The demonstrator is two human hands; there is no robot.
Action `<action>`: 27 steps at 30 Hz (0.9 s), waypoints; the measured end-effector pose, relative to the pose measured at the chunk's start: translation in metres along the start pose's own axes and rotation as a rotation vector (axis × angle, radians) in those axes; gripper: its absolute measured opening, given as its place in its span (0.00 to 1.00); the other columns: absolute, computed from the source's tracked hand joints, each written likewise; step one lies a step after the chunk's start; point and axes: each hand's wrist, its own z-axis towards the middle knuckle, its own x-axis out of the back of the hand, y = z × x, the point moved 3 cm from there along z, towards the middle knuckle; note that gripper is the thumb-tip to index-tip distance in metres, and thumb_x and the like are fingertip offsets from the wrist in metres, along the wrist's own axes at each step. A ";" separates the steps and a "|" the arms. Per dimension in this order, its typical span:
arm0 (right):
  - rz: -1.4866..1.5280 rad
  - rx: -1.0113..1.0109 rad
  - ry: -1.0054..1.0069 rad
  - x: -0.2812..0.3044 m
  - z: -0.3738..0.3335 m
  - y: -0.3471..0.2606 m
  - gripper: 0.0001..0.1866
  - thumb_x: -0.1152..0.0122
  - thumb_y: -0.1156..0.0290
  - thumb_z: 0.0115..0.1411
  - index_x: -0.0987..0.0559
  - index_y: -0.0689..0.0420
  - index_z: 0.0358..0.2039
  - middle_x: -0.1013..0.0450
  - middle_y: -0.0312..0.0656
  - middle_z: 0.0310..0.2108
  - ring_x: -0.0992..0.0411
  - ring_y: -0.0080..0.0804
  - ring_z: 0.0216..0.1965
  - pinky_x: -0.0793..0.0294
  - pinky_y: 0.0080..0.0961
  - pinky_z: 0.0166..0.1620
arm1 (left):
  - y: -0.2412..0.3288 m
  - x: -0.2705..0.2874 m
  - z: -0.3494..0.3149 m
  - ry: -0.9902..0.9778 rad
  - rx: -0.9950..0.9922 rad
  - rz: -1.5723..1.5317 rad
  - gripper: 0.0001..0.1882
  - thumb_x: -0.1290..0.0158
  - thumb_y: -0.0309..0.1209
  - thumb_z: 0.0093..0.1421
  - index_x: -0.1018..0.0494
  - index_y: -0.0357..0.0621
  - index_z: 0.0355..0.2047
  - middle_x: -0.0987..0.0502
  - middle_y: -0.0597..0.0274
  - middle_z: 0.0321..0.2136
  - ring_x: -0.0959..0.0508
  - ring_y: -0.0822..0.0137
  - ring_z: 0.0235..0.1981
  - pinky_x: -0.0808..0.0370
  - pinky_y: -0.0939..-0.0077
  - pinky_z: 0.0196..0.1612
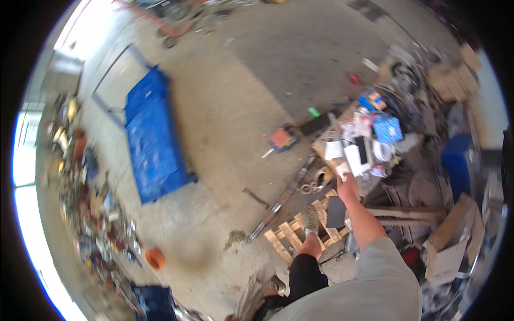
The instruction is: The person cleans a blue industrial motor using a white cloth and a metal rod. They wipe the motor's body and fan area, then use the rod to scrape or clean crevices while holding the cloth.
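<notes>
My right hand (pixel 347 187) reaches to the near edge of a cluttered workbench (pixel 321 145). Its fingers look closed on a small white paper-like piece (pixel 342 169), though blur hides the exact grip. Just beyond lie a white sheet (pixel 333 150) and a white flat item (pixel 353 160) with a black phone-like slab (pixel 362 150) on it. A roll of tape (pixel 380 170) is to the right of the hand, and a blue patterned package (pixel 387 128) lies farther back. My left hand does not show.
A wooden pallet (pixel 289 235) lies under my foot, beside a long metal bar (pixel 273 211). A blue platform cart (pixel 155 142) stands at the left. An orange pot (pixel 155 259) sits on the floor. Cardboard boxes (pixel 454 82) and scrap pile up at the right.
</notes>
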 end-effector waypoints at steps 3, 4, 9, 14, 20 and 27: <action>0.161 0.289 -0.313 -0.018 -0.123 -0.074 0.23 0.31 0.55 0.66 0.27 0.57 0.51 0.21 0.52 0.46 0.22 0.57 0.50 0.23 0.48 0.53 | 0.030 0.005 -0.014 0.330 -0.077 -0.152 0.28 0.45 0.48 0.70 0.23 0.39 0.59 0.18 0.37 0.53 0.19 0.42 0.58 0.23 0.54 0.61; 0.179 0.407 -0.486 -0.023 -0.171 -0.107 0.25 0.29 0.57 0.65 0.29 0.56 0.54 0.22 0.50 0.49 0.22 0.51 0.53 0.24 0.46 0.56 | 0.043 0.010 -0.022 0.379 -0.075 -0.179 0.27 0.45 0.48 0.70 0.23 0.41 0.59 0.18 0.38 0.53 0.19 0.44 0.58 0.23 0.54 0.61; 0.327 0.980 -1.398 -0.027 -0.423 -0.286 0.54 0.17 0.56 0.55 0.41 0.49 0.75 0.32 0.47 0.69 0.36 0.43 0.70 0.34 0.41 0.69 | 0.057 0.052 -0.050 0.421 -0.238 -0.557 0.24 0.47 0.43 0.73 0.26 0.40 0.62 0.22 0.43 0.58 0.24 0.50 0.62 0.28 0.61 0.66; -0.277 1.504 -1.639 -0.063 -0.612 -0.413 0.42 0.18 0.58 0.55 0.27 0.45 0.69 0.23 0.46 0.59 0.27 0.42 0.64 0.28 0.38 0.64 | -0.023 0.105 -0.075 0.570 -0.446 -0.979 0.21 0.47 0.38 0.75 0.26 0.40 0.61 0.22 0.46 0.56 0.23 0.56 0.60 0.28 0.64 0.64; -0.438 0.809 -1.888 -0.144 -0.753 -0.466 0.16 0.29 0.65 0.65 0.16 0.55 0.51 0.18 0.34 0.35 0.22 0.23 0.36 0.24 0.26 0.45 | -0.200 0.123 -0.093 0.980 -0.277 -1.277 0.17 0.49 0.34 0.77 0.25 0.40 0.60 0.19 0.56 0.50 0.22 0.66 0.55 0.27 0.68 0.61; 0.299 0.660 -2.483 -0.152 -0.881 -0.547 0.17 0.39 0.59 0.74 0.20 0.58 0.55 0.30 0.60 0.65 0.34 0.51 0.70 0.31 0.50 0.68 | -0.261 0.101 -0.084 1.092 -0.353 -1.634 0.16 0.48 0.29 0.76 0.25 0.38 0.61 0.18 0.64 0.48 0.23 0.74 0.49 0.26 0.76 0.55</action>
